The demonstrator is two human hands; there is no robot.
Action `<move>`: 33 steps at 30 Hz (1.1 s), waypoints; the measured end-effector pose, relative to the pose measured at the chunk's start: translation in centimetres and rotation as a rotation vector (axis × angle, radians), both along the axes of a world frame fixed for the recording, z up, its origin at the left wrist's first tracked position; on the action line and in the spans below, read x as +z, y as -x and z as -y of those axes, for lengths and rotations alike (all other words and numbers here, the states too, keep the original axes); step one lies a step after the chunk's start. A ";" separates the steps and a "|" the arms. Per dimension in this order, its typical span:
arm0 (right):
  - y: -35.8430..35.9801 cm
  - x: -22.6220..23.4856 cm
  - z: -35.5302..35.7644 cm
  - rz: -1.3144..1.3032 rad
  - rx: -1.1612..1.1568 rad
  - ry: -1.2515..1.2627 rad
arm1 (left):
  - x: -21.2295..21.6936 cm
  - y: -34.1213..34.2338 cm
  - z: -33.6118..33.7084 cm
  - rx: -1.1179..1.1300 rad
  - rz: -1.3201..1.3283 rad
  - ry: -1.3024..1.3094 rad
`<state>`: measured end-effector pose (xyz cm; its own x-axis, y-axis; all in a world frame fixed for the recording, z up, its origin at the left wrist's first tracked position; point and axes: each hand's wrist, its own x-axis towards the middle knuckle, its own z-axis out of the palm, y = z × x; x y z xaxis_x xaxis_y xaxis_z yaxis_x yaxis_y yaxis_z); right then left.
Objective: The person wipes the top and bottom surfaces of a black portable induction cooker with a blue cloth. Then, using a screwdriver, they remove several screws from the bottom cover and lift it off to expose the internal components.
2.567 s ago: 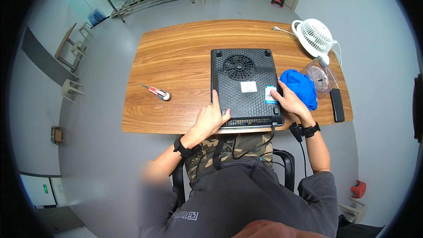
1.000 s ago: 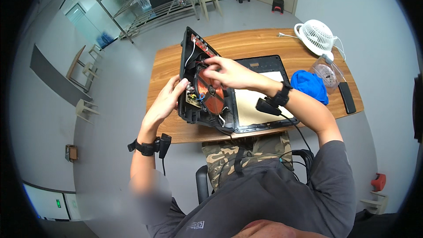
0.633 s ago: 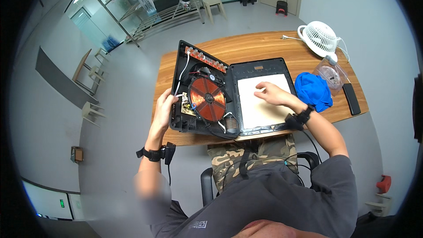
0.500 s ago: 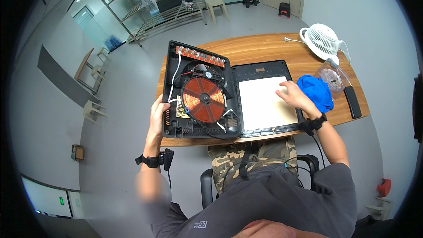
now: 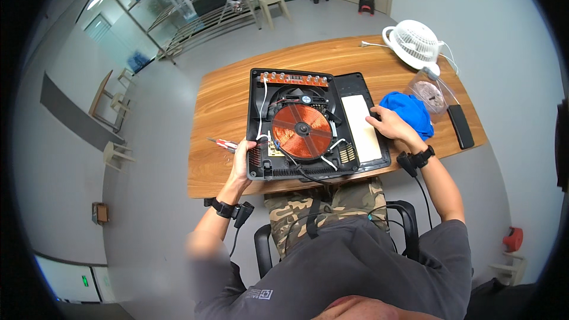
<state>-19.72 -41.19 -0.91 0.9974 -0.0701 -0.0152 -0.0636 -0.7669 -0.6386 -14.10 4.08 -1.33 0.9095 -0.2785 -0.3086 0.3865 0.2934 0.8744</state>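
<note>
An opened black induction cooker lies on the wooden table. Its base housing faces up, showing a copper coil, a fan, white wires and an orange circuit strip. My left hand grips the housing's left front corner. The cooker's top panel, white inside with a black frame, lies to the right, partly under the housing. My right hand holds this panel's right rim.
A red-handled screwdriver lies just left of my left hand. Right of the cooker are a blue cloth, a clear plastic container, a black slab-shaped device and a white desk fan with its cable.
The closed cooker was opened: my left hand swung the base housing up and over to the left, and it now lies flat. My right hand moved to the top panel's right rim.
</note>
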 end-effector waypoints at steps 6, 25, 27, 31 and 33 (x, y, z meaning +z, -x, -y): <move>-0.6 0.5 -0.3 -0.058 0.004 -0.123 | 0.4 0.5 4.7 -0.113 -0.054 0.088; -1.2 -0.4 -0.9 0.014 0.043 -0.067 | 0.2 -2.2 4.5 -0.495 0.582 -0.924; -1.2 -1.0 -0.9 0.043 0.018 -0.091 | 0.1 -2.1 4.8 -0.513 0.582 -0.970; -1.1 -1.2 -0.8 0.062 -0.009 -0.090 | -0.8 -2.4 4.8 -0.509 0.621 -1.056; -1.2 -0.9 -1.0 0.099 0.012 -0.074 | -1.1 -2.4 4.7 -0.496 0.642 -1.114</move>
